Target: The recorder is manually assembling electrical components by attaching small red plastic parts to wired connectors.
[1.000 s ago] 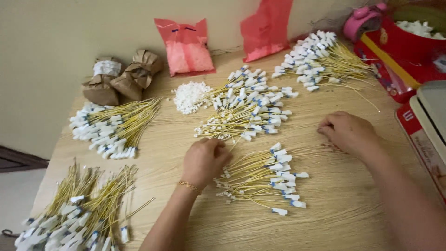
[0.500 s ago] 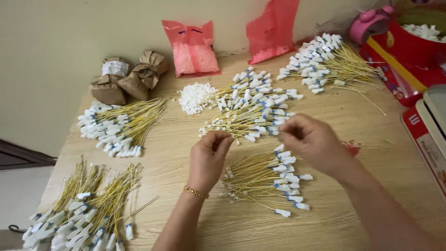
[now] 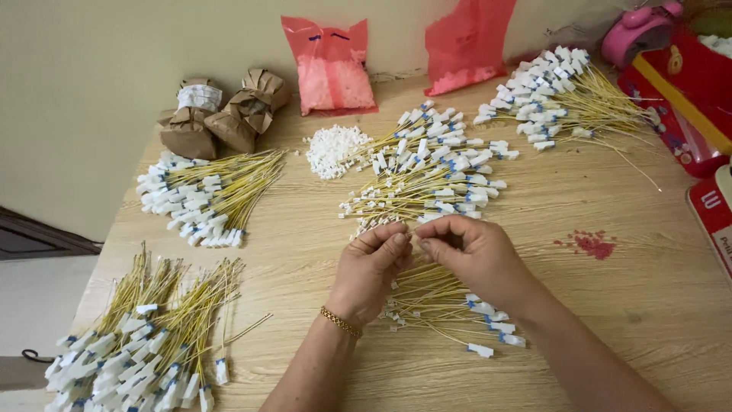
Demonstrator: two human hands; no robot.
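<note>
My left hand and right hand meet fingertip to fingertip over the wood table. Both are closed into pinches, thumb vs. forefinger, w/ the other fingers curled in. What's pinched is too small to see clearly; prob. the end of one yellow wire and/or a tiny white connector, but I can't tell which.

The loose wire bundle lies right under my hands and runs off below my right wrist, its white tagged ends w/ blue marks pointing out past that wrist. Just beyond my fingertips is a bigger pile of tagged wires, and past that, slightly to the left, a small heap of white connectors.

Handling, as I judge it: the wires are v. light, thin and springy, so one will flick or tangle w/ its neighbours if I grab mid-length. Best to take it near the end, close to the tip, w/ a fingertip pinch. The plastic bits look hard and slick, easy to drop, so a firm grip on the flat sides is best. Nothing here looks fragile, though a thin wire could kink if bent sharply.

Farther out to my left sit two more wire piles, well apart from my hands.
</note>
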